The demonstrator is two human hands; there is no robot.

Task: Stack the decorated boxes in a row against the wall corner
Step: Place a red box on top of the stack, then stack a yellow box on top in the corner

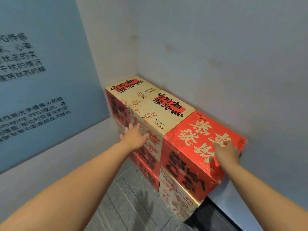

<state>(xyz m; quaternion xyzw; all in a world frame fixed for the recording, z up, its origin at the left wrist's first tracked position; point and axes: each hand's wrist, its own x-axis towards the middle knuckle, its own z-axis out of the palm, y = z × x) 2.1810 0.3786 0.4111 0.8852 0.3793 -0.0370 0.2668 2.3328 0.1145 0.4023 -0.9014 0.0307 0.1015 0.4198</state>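
A double-layered row of decorated cardboard boxes is seen pushed into the corner where two pale grey walls (216, 55) meet. In the upper layer, a cream-topped cardboard box with red and black calligraphy and plum-blossom print (131, 90) is set deepest in the corner, a second cream-topped box of the same design (165, 112) is placed touching it, and a red cardboard box with large cream calligraphy on its lid (196, 137) is set at the near end of the row, its far side against the wall. Beneath them, a red-fronted lower box (146, 169) and a cream lower box with red blossom pattern (176, 197) are seen standing on the dark grey tiled floor (130, 205).

The left hand (133, 135) is laid flat, fingers spread, against the front face of the second cream-topped box; nothing is gripped. The right hand (227, 152) is rested on the lid of the red box near its right edge, fingers curled downward; whether the edge is pinched cannot be told, as the fingertips are hidden by the hand itself.

On the left, a blue wall panel with blurred dark printed text (33, 80) is mounted above a grey strip
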